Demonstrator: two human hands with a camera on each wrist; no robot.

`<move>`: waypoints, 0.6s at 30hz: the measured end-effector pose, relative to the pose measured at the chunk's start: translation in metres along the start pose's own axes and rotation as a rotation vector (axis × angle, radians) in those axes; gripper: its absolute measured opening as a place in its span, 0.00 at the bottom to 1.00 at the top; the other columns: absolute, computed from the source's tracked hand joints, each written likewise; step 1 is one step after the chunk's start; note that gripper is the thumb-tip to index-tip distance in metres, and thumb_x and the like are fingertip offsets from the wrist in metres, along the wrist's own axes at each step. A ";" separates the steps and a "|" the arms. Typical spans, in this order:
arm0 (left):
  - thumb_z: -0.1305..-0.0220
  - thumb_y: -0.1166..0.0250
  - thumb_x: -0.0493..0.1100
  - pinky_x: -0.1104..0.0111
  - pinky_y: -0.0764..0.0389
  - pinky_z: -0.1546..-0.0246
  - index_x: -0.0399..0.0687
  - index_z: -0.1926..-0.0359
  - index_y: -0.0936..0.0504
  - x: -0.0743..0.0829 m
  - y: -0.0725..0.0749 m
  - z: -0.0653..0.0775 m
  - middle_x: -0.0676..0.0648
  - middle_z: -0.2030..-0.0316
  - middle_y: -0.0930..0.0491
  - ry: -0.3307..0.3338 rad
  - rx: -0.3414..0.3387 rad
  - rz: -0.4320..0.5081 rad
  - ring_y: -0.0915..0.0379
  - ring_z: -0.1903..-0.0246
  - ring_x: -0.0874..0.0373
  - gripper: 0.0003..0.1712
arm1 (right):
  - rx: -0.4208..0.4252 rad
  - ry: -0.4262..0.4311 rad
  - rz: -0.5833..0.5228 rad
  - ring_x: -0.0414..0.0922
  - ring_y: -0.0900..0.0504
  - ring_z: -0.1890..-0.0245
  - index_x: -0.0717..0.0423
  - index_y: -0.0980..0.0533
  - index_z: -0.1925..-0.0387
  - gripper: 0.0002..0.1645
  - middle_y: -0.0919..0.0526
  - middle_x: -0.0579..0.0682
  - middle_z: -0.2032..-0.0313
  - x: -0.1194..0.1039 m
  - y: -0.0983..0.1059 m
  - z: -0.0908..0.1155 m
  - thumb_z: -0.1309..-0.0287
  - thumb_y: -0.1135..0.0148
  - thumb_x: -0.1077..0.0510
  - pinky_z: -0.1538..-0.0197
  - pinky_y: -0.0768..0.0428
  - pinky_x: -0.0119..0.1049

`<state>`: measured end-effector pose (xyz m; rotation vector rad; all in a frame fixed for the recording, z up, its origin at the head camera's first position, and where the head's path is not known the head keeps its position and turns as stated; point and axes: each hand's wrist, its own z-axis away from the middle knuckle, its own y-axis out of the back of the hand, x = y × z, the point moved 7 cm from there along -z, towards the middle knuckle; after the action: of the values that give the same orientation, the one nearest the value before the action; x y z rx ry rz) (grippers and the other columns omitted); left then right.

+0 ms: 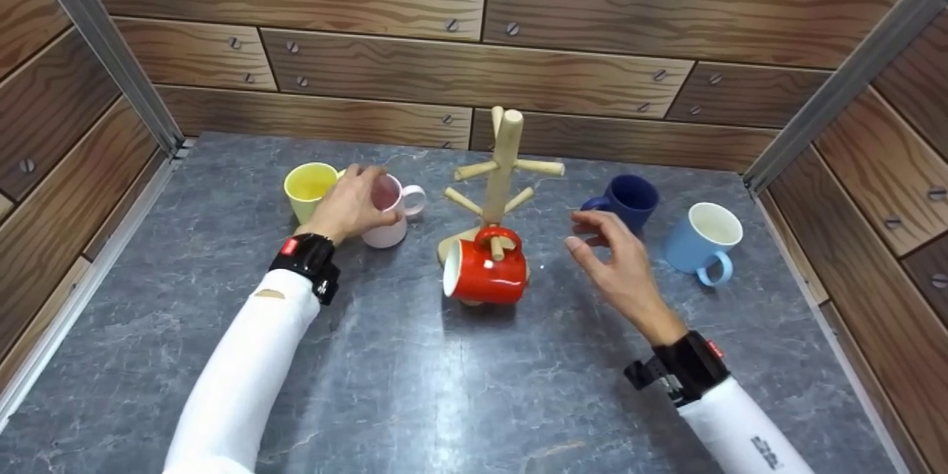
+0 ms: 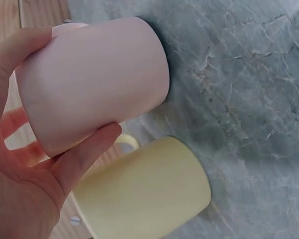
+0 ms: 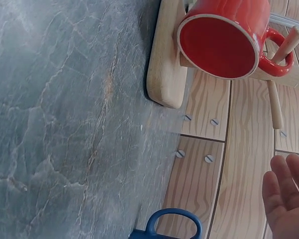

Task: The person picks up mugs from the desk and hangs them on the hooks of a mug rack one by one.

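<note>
My left hand (image 1: 349, 204) holds a pale pink mug (image 1: 386, 229) near its rim, thumb on one side and fingers on the other. In the left wrist view the pink mug (image 2: 94, 82) stands beside a yellow mug (image 2: 149, 191). A red mug (image 1: 489, 274) hangs by its handle from a lower peg of the wooden mug tree (image 1: 503, 155). My right hand (image 1: 615, 259) hovers right of the tree with relaxed fingers and nothing in them, close to a dark blue mug (image 1: 633, 200). The right wrist view shows the red mug's mouth (image 3: 219, 47) and the blue mug's handle (image 3: 174, 214).
A light blue mug (image 1: 700, 241) stands at the far right, its handle facing the front. Wood-patterned walls (image 1: 370, 67) enclose the grey marbled table (image 1: 415, 400) at the back and both sides. Other pegs of the tree stick out bare.
</note>
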<state>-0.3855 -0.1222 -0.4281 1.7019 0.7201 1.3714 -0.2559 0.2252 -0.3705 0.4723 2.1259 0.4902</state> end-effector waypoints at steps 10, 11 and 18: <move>0.56 0.30 0.55 0.56 0.25 0.55 0.44 0.40 0.31 0.016 0.031 0.025 0.39 0.51 0.29 -0.061 0.153 0.063 0.30 0.55 0.46 0.41 | -0.013 0.013 -0.018 0.57 0.20 0.56 0.65 0.25 0.47 0.18 0.22 0.60 0.52 0.001 -0.002 0.001 0.38 0.38 0.65 0.54 0.22 0.52; 0.56 0.30 0.55 0.56 0.26 0.54 0.44 0.41 0.31 0.018 0.033 0.028 0.40 0.51 0.29 -0.073 0.161 0.077 0.30 0.55 0.47 0.41 | -0.009 0.017 -0.016 0.57 0.20 0.56 0.65 0.24 0.47 0.18 0.21 0.59 0.52 0.001 -0.001 0.001 0.39 0.38 0.66 0.54 0.22 0.51; 0.55 0.27 0.54 0.56 0.29 0.49 0.50 0.44 0.28 0.030 0.043 0.045 0.46 0.49 0.26 -0.148 0.163 0.226 0.30 0.51 0.50 0.36 | -0.005 0.015 -0.016 0.57 0.20 0.56 0.66 0.24 0.48 0.18 0.21 0.58 0.53 -0.002 0.003 0.002 0.40 0.37 0.67 0.53 0.21 0.40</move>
<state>-0.3370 -0.1296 -0.3796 2.0417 0.5826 1.3493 -0.2524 0.2267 -0.3689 0.4497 2.1408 0.4918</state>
